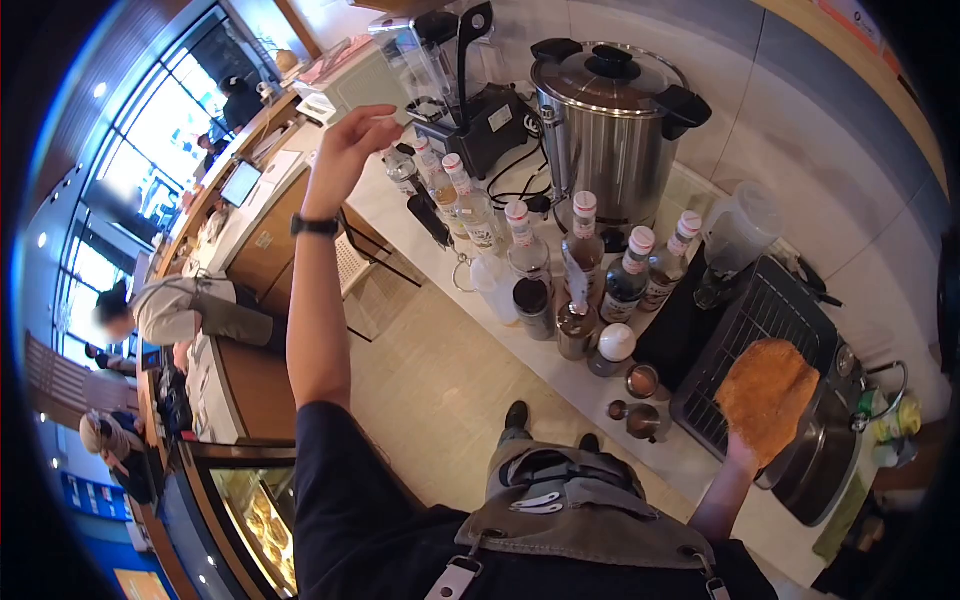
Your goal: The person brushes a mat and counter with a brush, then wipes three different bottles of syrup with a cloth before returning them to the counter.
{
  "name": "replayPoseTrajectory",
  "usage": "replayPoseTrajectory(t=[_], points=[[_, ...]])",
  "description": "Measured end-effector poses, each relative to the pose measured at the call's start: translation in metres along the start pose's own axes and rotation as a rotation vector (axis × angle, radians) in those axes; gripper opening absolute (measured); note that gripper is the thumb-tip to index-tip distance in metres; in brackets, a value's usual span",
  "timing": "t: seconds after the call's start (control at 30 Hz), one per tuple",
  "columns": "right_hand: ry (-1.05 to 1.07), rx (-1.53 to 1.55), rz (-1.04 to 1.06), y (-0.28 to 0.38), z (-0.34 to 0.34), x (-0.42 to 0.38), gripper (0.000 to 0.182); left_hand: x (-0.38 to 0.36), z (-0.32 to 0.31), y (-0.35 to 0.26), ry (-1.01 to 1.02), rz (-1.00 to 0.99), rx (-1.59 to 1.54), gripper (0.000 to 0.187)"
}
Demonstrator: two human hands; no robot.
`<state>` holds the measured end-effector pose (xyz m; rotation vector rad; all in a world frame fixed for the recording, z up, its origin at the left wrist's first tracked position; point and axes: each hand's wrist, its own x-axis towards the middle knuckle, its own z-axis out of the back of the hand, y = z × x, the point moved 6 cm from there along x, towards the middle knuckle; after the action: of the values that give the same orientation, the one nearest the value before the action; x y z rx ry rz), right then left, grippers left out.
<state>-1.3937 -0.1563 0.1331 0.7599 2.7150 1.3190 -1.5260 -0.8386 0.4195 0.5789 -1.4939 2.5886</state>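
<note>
My left hand (352,145), with a dark watch on its wrist, is raised above the far end of the counter near the blender and a row of syrup bottles (472,210). Its fingers stretch out loosely to the right, and nothing shows in them. At the right, my right hand (741,452) holds an orange-brown cloth (766,390) that covers most of the fingers. The cloth is over the edge between a black wire drying rack (715,372) and the metal sink (815,470).
A steel urn (612,130) and a blender (470,125) stand against the wall. More bottles, a shaker (576,330) and small metal jiggers (640,420) line the counter's front edge. Across the floor, a person (190,310) leans over another counter. A lit display case (262,520) stands lower left.
</note>
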Motion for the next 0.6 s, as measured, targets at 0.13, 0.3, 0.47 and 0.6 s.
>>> replayPoseTrajectory(t=[0.13,0.3,0.47,0.6], points=[[-0.223,0.091,-0.005,0.001,-0.027,-0.022,0.058,0.068,-0.008,0.108,0.232,-0.017,0.228,0.053],[-0.46,0.093,0.068,0.006,-0.08,-0.054,0.055,0.086,-0.027,0.176,0.49,0.029,0.262,0.049],[-0.539,-0.133,0.062,0.007,-0.089,-0.074,0.038,0.078,-0.042,0.234,0.476,0.069,-0.233,0.041],[-0.071,1.012,-0.254,0.017,-0.159,-0.076,0.021,0.067,-0.046,0.251,0.403,-0.016,-0.297,0.041]])
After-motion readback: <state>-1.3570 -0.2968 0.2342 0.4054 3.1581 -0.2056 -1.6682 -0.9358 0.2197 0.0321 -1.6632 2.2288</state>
